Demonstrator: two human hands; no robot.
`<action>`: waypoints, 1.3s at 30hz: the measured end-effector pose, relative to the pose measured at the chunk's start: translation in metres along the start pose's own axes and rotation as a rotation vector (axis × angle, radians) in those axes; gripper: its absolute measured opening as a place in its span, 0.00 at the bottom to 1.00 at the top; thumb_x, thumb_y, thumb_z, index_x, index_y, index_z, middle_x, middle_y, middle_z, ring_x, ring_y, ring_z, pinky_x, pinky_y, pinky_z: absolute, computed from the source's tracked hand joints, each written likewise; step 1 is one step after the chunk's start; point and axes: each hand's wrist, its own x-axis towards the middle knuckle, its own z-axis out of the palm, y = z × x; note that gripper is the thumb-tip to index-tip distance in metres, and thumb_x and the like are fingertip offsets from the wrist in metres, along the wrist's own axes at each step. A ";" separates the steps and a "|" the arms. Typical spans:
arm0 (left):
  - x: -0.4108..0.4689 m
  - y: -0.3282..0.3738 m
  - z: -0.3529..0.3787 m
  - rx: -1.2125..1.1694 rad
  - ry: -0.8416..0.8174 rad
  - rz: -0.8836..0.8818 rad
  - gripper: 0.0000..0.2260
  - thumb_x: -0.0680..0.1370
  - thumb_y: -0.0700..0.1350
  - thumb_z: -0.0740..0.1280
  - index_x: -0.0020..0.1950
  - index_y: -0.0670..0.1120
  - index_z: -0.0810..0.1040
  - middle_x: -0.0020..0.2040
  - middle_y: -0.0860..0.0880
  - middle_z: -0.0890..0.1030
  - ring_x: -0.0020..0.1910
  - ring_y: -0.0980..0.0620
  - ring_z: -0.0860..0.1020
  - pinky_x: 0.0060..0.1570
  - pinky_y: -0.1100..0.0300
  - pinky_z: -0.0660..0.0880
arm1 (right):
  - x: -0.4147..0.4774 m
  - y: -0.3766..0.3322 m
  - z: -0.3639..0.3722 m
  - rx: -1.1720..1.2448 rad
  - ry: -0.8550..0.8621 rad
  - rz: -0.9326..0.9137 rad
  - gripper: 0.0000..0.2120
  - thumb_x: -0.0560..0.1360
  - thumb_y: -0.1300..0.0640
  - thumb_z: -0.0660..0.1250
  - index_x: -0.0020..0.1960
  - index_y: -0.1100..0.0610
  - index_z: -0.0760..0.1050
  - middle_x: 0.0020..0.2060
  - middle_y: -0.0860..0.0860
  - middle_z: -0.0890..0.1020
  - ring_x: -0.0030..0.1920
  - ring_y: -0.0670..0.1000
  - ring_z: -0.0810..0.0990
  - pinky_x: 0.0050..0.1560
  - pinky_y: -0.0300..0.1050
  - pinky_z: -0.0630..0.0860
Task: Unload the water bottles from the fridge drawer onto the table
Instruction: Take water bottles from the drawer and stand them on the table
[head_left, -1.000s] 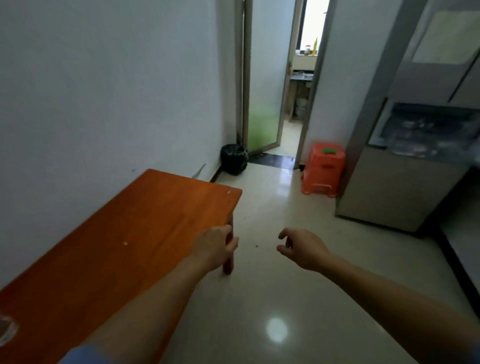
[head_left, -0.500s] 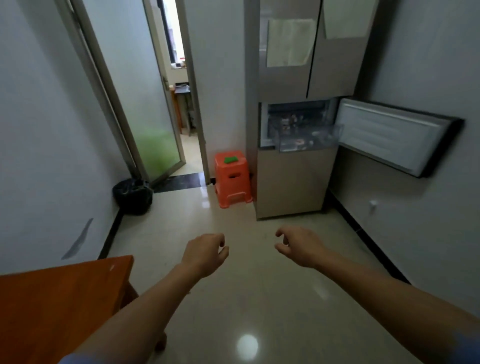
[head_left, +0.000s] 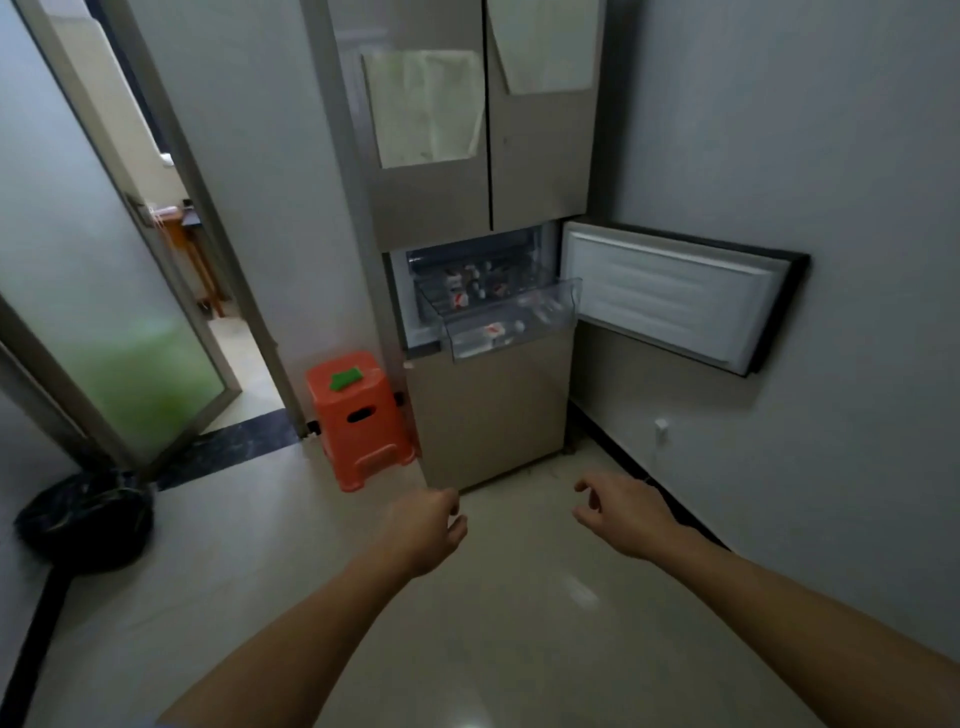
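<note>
The beige fridge (head_left: 488, 415) stands straight ahead with its middle door (head_left: 675, 291) swung open to the right. Its clear plastic drawer (head_left: 519, 340) is pulled out, and water bottles (head_left: 493, 331) with red and white labels lie inside; more show further back. My left hand (head_left: 426, 530) and my right hand (head_left: 623, 514) hang in front of me over the floor, well short of the fridge. Both hold nothing, with loosely curled fingers. The table is out of view.
An orange plastic stool (head_left: 358, 415) with a green item on top stands left of the fridge. A black bin bag (head_left: 85, 519) sits by the left wall. A frosted glass door (head_left: 104, 312) stands open onto another room. The grey wall (head_left: 831, 364) runs along the right.
The view has swung right from the orange table to face the fridge, and the fridge is nearer. Both hands stay out in front, empty.
</note>
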 end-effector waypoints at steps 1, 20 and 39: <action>0.022 0.000 0.001 0.010 -0.005 0.007 0.11 0.78 0.54 0.61 0.51 0.48 0.75 0.47 0.49 0.80 0.44 0.50 0.77 0.47 0.52 0.77 | 0.021 0.011 0.000 -0.003 0.000 0.002 0.18 0.75 0.44 0.63 0.63 0.49 0.73 0.48 0.47 0.80 0.48 0.49 0.77 0.42 0.42 0.67; 0.358 -0.063 -0.025 -0.016 0.109 -0.105 0.08 0.77 0.53 0.61 0.47 0.49 0.75 0.46 0.49 0.81 0.45 0.48 0.79 0.41 0.55 0.75 | 0.400 0.086 -0.041 -0.016 -0.028 -0.143 0.19 0.76 0.42 0.64 0.63 0.49 0.72 0.54 0.49 0.80 0.51 0.50 0.78 0.47 0.44 0.74; 0.658 -0.139 0.007 -0.081 0.082 -0.144 0.11 0.77 0.54 0.61 0.50 0.48 0.77 0.49 0.46 0.82 0.48 0.44 0.80 0.43 0.55 0.74 | 0.735 0.154 -0.070 0.062 0.005 0.043 0.16 0.74 0.47 0.67 0.58 0.54 0.76 0.50 0.56 0.82 0.50 0.58 0.79 0.41 0.44 0.67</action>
